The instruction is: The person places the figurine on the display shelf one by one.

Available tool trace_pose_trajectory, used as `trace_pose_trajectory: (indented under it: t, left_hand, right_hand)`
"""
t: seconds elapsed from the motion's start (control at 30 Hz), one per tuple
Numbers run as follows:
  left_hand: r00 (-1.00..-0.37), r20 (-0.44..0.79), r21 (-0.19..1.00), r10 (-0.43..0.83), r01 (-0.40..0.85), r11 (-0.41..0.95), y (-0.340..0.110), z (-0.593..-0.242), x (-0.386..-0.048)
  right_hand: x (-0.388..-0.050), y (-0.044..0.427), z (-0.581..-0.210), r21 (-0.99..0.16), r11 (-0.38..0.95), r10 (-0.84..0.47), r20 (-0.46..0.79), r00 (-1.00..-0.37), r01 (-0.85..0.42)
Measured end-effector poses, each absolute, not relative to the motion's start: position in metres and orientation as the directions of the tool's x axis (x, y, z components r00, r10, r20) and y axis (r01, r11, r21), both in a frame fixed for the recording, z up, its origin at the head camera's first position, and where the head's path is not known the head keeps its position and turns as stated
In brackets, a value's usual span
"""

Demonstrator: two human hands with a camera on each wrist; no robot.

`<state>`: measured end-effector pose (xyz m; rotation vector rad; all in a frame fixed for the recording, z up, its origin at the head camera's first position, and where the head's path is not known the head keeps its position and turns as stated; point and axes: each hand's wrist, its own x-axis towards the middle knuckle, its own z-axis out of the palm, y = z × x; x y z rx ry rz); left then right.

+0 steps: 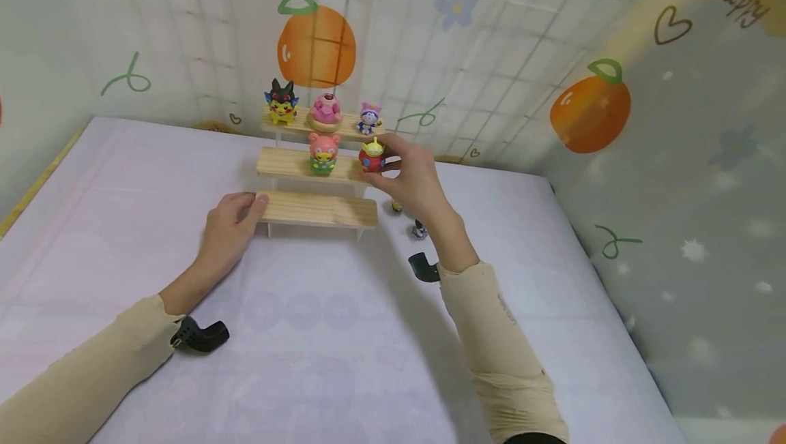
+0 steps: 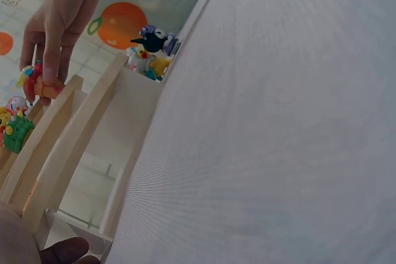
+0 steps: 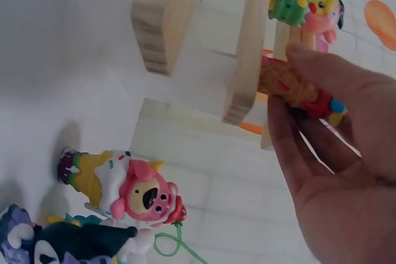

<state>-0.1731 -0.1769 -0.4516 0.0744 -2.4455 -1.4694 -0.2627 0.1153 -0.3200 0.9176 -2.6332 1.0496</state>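
Note:
A wooden three-step stand [image 1: 313,209] stands on the white cloth. My right hand [image 1: 413,174] pinches a small red and blue figure with a yellow-green top [image 1: 372,155] at the right end of the middle step. In the right wrist view that figure [image 3: 288,85] is between the thumb and fingers of my right hand [image 3: 346,128], its base at the step. My left hand [image 1: 230,229] grips the left end of the lowest step, thumb on top. Left of the held figure, a pink-eared figure [image 1: 323,154] stands on the middle step.
On the top step are a black-eared yellow figure [image 1: 282,103], a pink figure [image 1: 326,113] and a purple-white one [image 1: 370,119]. Right of the stand, partly behind my right arm, are several figures, among them a pink bear [image 3: 145,193] and a black-hooded one [image 3: 74,242].

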Motion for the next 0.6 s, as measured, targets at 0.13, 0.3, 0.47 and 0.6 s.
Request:
trace_pose_trajectory:
  t: [0.13, 0.3, 0.47, 0.6]
  left_hand:
    - [-0.959, 0.213, 0.871, -0.188, 0.099, 0.481, -0.1776, -0.4504, -0.1721]
    - [-0.959, 0.210, 0.871, -0.189, 0.096, 0.481, -0.1788, -0.4497, -0.1706]
    - [-0.961, 0.201, 0.873, -0.190, 0.088, 0.480, -0.1788, -0.4489, -0.1705]
    - [-0.963, 0.195, 0.875, -0.187, 0.085, 0.477, -0.1777, -0.4486, -0.1714]
  right_hand:
    - [-0.2630, 0.1112, -0.3222, -0.567, 0.563, -0.463, 0.385, -0.798, -0.601]
    - [-0.2627, 0.1076, -0.3236, -0.575, 0.559, -0.453, 0.392, -0.801, -0.598]
    - [-0.2623, 0.1066, -0.3232, -0.572, 0.562, -0.451, 0.393, -0.801, -0.597]
    - [-0.2607, 0.1112, -0.3239, -0.577, 0.566, -0.437, 0.397, -0.807, -0.589]
